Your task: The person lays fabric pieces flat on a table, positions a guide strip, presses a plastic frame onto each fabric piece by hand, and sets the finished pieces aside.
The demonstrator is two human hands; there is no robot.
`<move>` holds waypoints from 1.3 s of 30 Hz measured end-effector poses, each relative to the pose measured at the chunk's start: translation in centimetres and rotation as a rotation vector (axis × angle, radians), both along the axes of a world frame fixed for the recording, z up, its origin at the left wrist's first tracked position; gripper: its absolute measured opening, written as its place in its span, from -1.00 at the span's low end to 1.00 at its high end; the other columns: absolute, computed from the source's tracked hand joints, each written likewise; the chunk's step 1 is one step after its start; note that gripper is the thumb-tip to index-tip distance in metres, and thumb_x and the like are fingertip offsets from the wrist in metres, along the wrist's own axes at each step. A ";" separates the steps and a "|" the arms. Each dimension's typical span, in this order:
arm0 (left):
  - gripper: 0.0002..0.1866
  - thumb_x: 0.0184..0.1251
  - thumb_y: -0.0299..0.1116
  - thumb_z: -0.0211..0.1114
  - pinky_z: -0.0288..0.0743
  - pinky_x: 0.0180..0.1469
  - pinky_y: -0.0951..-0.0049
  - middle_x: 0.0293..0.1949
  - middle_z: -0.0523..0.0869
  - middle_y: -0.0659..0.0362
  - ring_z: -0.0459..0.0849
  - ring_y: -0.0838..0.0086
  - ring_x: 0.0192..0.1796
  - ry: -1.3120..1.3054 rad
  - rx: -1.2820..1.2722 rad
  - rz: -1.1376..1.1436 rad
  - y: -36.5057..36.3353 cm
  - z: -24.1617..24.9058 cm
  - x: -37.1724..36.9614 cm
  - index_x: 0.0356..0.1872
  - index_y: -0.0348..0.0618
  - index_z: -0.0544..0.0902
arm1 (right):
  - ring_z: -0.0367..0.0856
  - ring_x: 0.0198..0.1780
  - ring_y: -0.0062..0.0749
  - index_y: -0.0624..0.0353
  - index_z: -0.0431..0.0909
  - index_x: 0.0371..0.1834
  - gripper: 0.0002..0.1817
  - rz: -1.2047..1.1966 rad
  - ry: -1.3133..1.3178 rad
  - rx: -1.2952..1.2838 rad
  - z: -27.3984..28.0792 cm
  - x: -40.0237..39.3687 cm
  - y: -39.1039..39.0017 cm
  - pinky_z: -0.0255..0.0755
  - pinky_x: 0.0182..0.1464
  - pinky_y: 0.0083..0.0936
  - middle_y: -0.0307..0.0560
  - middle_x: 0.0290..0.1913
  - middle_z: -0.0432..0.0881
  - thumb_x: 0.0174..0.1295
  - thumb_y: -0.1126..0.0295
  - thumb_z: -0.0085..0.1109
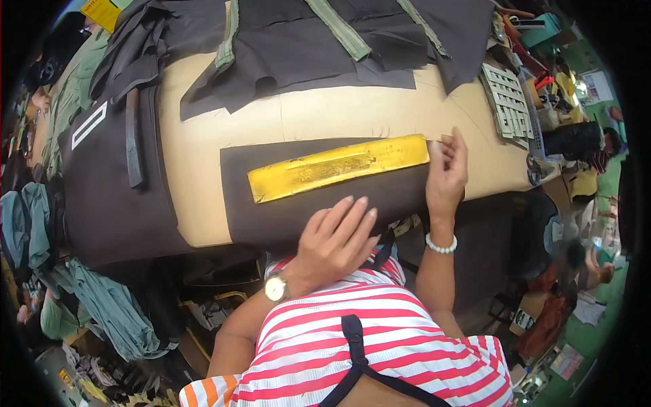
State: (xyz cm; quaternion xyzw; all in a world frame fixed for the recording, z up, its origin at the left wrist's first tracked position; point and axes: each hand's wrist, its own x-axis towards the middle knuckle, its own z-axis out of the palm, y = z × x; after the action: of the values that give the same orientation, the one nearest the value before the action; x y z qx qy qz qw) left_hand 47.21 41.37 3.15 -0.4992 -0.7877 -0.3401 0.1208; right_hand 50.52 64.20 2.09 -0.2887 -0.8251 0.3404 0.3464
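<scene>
A long flat yellow bar (339, 168), scuffed dark along its middle, lies slightly tilted on a dark cloth piece (237, 216). My left hand (336, 237), with a watch at the wrist, rests palm down at the cloth's near edge, below the bar. Its fingers are stretched out, and nothing shows in them. Beside the bar's right end is my right hand (449, 169), with a beaded bracelet at the wrist. Those fingers are loosely bent and apart, the thumb side is blurred, and I see no object in them.
Dark cut cloth (291, 51) with green strips covers the far side of the beige table (196, 156). On the left, a narrow dark bar (134, 139) lies on folded dark cloth (112, 203). A pale slotted rack (507, 105) stands at the right edge. Greenish garments (112, 305) hang lower left.
</scene>
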 end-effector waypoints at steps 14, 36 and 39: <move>-0.13 0.27 -0.06 0.28 -0.08 0.45 -0.04 0.46 0.14 -0.13 0.05 0.02 0.52 -0.189 -0.429 0.593 -7.7 -0.9 -4.8 0.46 -0.31 0.08 | 0.28 0.37 0.09 0.30 0.16 0.39 -0.50 0.224 -0.311 0.252 0.3 -1.1 0.0 0.08 0.39 -0.02 0.20 0.31 0.35 0.38 0.49 -0.11; -0.51 0.17 -0.40 0.37 -0.13 0.40 -0.25 0.16 0.58 0.07 0.44 0.14 0.30 -0.249 -0.120 0.611 -6.4 -0.9 -5.1 0.18 -0.14 0.54 | 0.49 0.21 -0.05 0.26 0.65 -0.10 -0.77 0.099 -0.122 0.112 0.6 1.7 -1.1 0.28 0.29 -0.25 -0.01 -0.06 0.67 0.18 0.56 0.15; -0.65 0.16 -0.38 0.38 -0.12 0.39 -0.28 0.12 0.59 0.08 0.44 0.13 0.30 -0.205 -0.124 0.643 -6.1 -1.0 -4.9 0.01 -0.12 0.66 | 0.49 0.21 -0.03 0.25 0.67 -0.13 -0.79 0.134 -0.158 0.183 0.4 1.8 -1.0 0.27 0.30 -0.21 -0.02 -0.03 0.65 0.18 0.56 0.16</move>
State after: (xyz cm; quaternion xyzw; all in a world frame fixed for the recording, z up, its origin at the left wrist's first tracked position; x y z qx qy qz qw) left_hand 42.32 35.29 2.11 -0.1948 -0.9320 -0.2845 0.1117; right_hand 52.32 63.20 2.53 -0.2260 -0.8949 0.2624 0.2816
